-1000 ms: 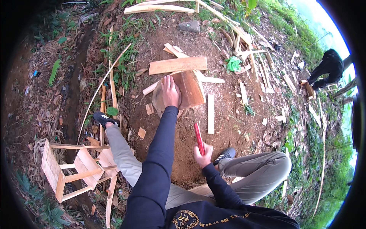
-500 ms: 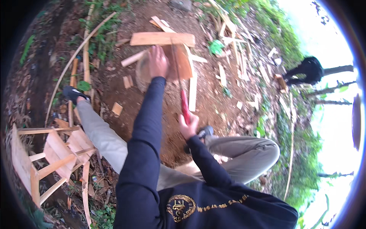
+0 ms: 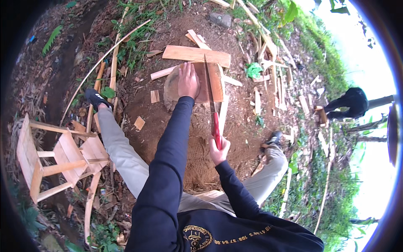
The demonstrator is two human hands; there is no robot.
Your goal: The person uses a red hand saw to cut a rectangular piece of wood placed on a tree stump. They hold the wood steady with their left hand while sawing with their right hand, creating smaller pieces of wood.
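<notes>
My left hand (image 3: 189,82) lies flat, fingers stretched forward, on a wooden board (image 3: 202,93) that rests on a round tree stump (image 3: 169,91). In my right hand (image 3: 219,150) is the red handle of a handsaw (image 3: 216,126), the fingers wrapped round it. The saw's long blade points away from me and crosses the board to the right of my left hand. Its tip reaches over a second plank (image 3: 184,53) lying past the stump. How deep the teeth sit in the board I cannot tell.
A wooden frame with slats (image 3: 63,157) stands at the left beside my left leg. Offcuts (image 3: 140,123), long strips (image 3: 275,80) and a green plastic scrap (image 3: 253,70) lie on the soil. A grey stone (image 3: 220,19) sits beyond; a dark-clothed person (image 3: 352,103) is far right.
My right leg has shifted, its foot now farther out to the right. The whole view has moved a little. Left hand, saw and board keep nearly the same places relative to each other.
</notes>
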